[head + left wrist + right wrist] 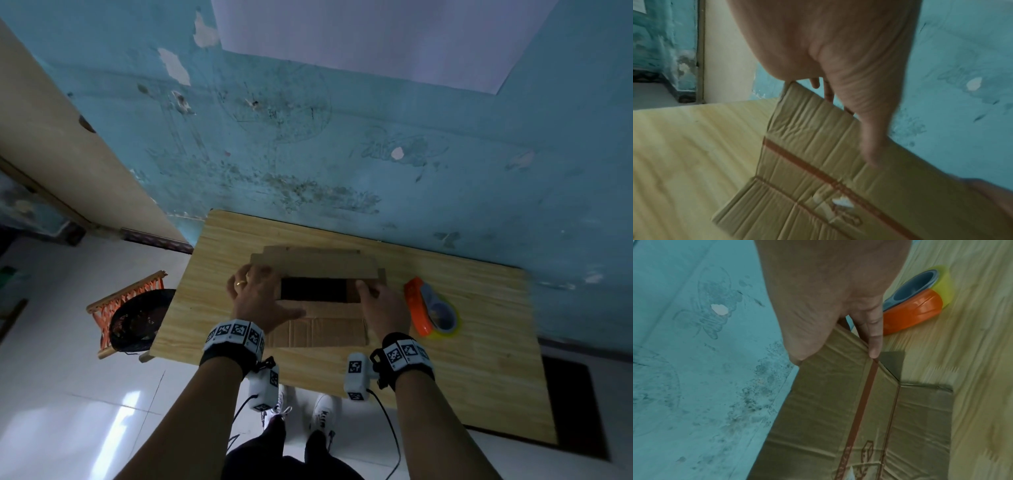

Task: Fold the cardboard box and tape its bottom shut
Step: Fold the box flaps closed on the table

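Observation:
A brown cardboard box (329, 329) stands half opened in the middle of the wooden table (462, 377), its dark hollow facing up and its flaps spread out. My left hand (257, 294) grips the box's left end: the thumb lies on the near panel (807, 146) and the fingers reach over the edge behind it. My right hand (380, 305) holds the right end, with a finger running down the corner edge of the box (838, 402). An orange tape dispenser (430, 308) with a yellowish roll lies just right of my right hand, also in the right wrist view (916, 308).
The table's back edge sits against a worn blue wall (376, 154). To the left on the floor is a small wooden stool (126, 301) with a dark round object on it. A dark mat (575, 404) lies on the floor to the right.

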Action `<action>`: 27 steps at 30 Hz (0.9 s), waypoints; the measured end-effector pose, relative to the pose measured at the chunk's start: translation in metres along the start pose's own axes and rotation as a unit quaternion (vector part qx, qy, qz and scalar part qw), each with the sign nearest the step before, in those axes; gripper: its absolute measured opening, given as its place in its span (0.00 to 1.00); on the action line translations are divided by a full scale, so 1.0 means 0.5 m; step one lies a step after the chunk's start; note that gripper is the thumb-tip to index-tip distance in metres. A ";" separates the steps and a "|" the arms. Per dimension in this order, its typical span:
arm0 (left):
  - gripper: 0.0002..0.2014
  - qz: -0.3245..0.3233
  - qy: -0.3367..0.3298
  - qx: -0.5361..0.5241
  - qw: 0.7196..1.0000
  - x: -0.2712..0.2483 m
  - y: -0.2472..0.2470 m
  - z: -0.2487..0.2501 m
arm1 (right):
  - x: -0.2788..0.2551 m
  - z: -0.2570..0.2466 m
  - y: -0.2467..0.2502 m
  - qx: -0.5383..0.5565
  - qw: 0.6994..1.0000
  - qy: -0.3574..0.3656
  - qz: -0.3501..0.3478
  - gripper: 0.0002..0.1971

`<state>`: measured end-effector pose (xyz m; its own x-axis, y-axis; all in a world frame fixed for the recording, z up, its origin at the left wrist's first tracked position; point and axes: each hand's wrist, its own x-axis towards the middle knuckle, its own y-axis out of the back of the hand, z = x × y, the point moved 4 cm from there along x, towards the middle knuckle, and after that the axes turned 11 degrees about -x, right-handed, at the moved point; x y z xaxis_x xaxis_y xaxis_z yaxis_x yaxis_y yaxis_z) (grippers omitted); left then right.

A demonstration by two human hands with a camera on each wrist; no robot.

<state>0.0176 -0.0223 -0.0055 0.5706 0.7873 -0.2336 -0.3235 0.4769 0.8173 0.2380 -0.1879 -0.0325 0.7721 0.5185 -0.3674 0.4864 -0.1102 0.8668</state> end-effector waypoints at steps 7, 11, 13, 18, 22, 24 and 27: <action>0.25 0.039 0.039 -0.022 0.998 0.000 -0.037 -0.014 | 0.001 0.033 -0.019 0.136 0.990 -0.037 0.011 0.30; 0.32 0.041 0.010 -0.001 0.999 0.012 -0.060 -0.016 | 0.003 0.043 -0.014 0.191 0.982 -0.004 0.009 0.29; 0.33 0.026 0.013 0.006 1.000 0.022 -0.080 -0.024 | 0.013 0.051 -0.014 0.207 0.978 0.001 -0.003 0.30; 0.30 -0.023 0.025 0.010 0.999 0.040 -0.135 -0.045 | 0.051 0.090 -0.018 0.200 0.978 -0.055 -0.025 0.26; 0.32 -0.031 0.021 0.017 0.999 0.047 -0.146 -0.056 | 0.084 0.169 -0.024 0.083 0.988 -0.105 0.078 0.21; 0.33 -0.036 0.012 0.015 0.999 0.052 -0.143 -0.059 | 0.094 0.206 -0.023 -0.009 0.983 -0.137 0.122 0.24; 0.30 -0.030 0.003 0.002 1.000 0.060 -0.137 -0.063 | 0.110 0.252 -0.024 -0.118 0.967 -0.197 0.109 0.31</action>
<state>0.0333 -0.0189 -0.0854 0.5838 0.7603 -0.2848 -0.2867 0.5213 0.8038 0.3259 -0.2649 -0.1056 0.9644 0.1361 -0.2268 0.2234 0.0403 0.9739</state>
